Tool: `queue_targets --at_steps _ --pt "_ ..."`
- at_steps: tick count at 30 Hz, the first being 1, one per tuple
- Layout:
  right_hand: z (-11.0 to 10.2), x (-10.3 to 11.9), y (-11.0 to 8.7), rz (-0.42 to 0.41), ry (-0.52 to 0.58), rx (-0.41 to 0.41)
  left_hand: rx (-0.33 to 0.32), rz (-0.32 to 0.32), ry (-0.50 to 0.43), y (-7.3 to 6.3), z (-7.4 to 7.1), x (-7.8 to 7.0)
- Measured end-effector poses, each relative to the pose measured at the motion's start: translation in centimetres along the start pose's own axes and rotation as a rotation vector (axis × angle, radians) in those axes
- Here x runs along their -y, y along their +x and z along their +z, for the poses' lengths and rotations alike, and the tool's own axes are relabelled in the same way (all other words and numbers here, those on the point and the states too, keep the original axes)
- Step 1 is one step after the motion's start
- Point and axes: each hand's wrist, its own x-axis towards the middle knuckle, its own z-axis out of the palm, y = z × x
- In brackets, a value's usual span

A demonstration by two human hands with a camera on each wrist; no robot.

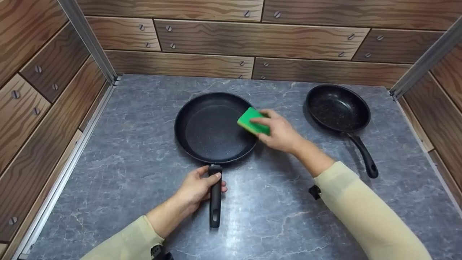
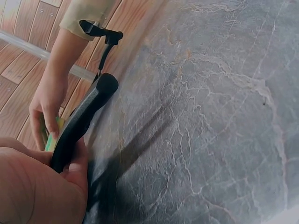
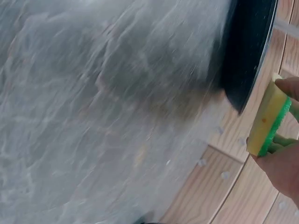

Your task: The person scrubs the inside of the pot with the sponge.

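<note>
Right hand (image 1: 278, 130) first: fingers and thumb pinch a sponge (image 1: 249, 119) by its edges, green layer uppermost, yellow beneath. From the head view the sponge overlaps the right rim of the larger pan (image 1: 216, 126); from the right wrist a gap shows between sponge and rim, so I read it as held up, clear of the rim there.

Left hand (image 1: 198, 186): wrapped about the black handle (image 1: 215, 207) close to where it joins the pan. Thumb lies along the top, fingertips show on the far side. The handle's free end points back toward me. Left wrist view shows the handle standing off the surface, its shadow falling beside it.

Larger pan: middle of the worktop, open side up, dark interior with faint pale specks low in the bowl. Whether its base sits flat I cannot tell.

Smaller pan (image 1: 337, 108): off to my right, well apart from the larger one, open side up, speckled inside, its handle angled back toward me and to the right. Neither hand touches it.

Ground: grey marbled worktop (image 1: 119, 173), with wood-patterned panels (image 1: 252, 39) around it and metal strips (image 1: 90, 39) at the corners. Pale yellowish sleeves (image 1: 364, 206) on both my arms.
</note>
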Motion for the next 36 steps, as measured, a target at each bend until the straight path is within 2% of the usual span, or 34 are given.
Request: queue_targets --at_steps 4,10,19,25,36 --pt "0.4 1.0 0.0 -0.017 -0.019 0.087 -0.003 -0.002 0.000 0.0 0.0 0.1" --pt "0.8 1.4 -0.2 -0.050 -0.066 0.165 0.004 -0.006 -0.004 0.0 0.0 0.3" --pt "1.3 1.1 -0.5 -0.111 -0.097 0.222 -0.002 -0.007 -0.051 0.1 0.3 0.5" --pt "1.6 1.8 -0.2 -0.163 -0.109 0.247 0.000 0.004 -0.045 0.1 0.3 0.4" --pt "2.0 3.4 0.2 -0.180 -0.091 0.317 0.008 -0.005 -0.050 0.3 0.0 0.3"
